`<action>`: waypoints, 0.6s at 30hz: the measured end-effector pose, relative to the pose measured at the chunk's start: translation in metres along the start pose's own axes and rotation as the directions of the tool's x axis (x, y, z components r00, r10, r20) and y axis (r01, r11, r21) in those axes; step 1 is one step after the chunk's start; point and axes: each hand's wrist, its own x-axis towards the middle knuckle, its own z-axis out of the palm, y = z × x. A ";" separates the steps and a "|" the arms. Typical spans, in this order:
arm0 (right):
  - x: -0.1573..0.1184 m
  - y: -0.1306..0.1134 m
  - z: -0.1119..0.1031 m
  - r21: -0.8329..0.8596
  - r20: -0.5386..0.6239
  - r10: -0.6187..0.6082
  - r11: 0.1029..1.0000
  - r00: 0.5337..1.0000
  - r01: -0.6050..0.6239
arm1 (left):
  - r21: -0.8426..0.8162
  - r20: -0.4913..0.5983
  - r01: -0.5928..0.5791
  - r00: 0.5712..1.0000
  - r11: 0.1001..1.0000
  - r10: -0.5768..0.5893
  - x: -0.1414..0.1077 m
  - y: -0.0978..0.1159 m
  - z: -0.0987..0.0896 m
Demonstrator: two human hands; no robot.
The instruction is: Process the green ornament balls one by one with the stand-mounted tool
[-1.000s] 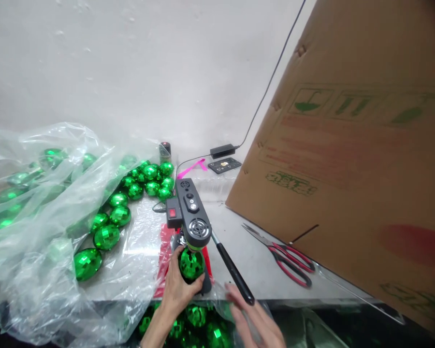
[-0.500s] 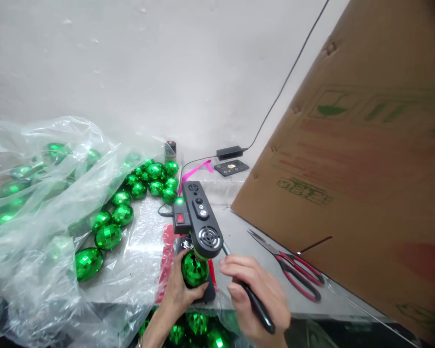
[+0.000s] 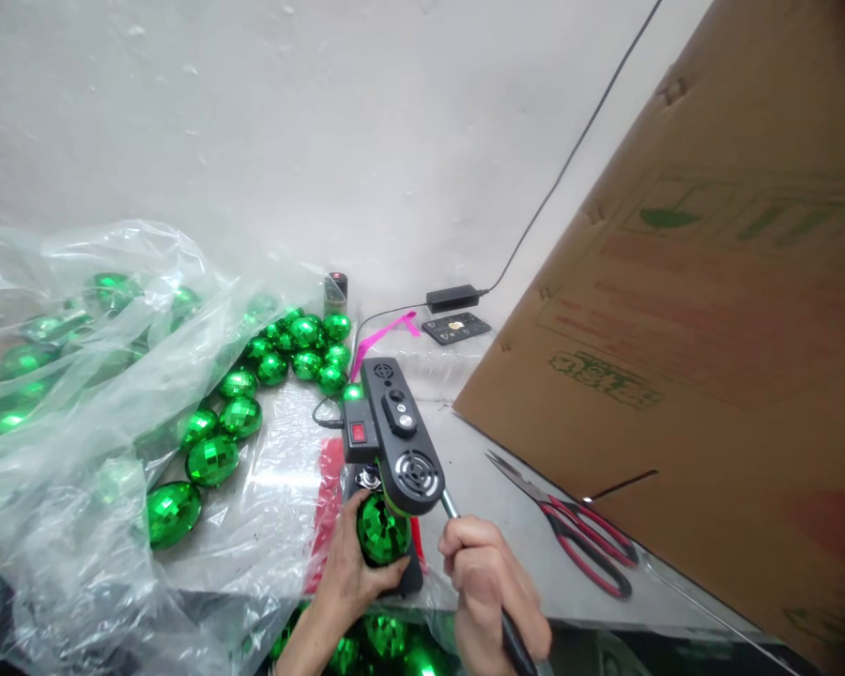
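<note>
A shiny green faceted ball (image 3: 384,530) sits under the rounded front end of a black machine (image 3: 403,422) with a red switch box and a lit green light. My left hand (image 3: 348,563) grips this ball from the left and below, thumb in front. A metal rod (image 3: 451,505) comes out from behind the machine's front end and runs into a black handle (image 3: 515,643). The fingers of my right hand (image 3: 497,587) are wrapped round the rod and handle, hiding part of them. The rod's upper end is hidden.
Many green balls (image 3: 212,460) lie to the left, some under clear plastic sheeting (image 3: 99,376). Red-handled scissors (image 3: 577,535) rest on the table (image 3: 479,526) at right, beside a large cardboard box (image 3: 640,329). Behind are a black power adapter (image 3: 454,299), phone-like slab (image 3: 456,328) and pink ribbon (image 3: 380,340).
My right hand has closed more fully round the rod and handle, covering more of the handle. My left hand keeps the ball under the machine. The view has shifted slightly.
</note>
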 end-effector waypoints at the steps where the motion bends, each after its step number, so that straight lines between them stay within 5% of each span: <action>1: 0.002 -0.002 0.001 -0.010 -0.006 0.004 1.000 1.000 -0.004 | 0.000 0.001 0.000 1.000 1.000 0.000 0.000 0.000 0.000; 18: -0.021 0.007 0.011 0.075 -0.111 0.131 0.990 0.985 -0.123 | -0.007 -0.002 -0.013 1.000 1.000 0.013 0.003 0.005 0.002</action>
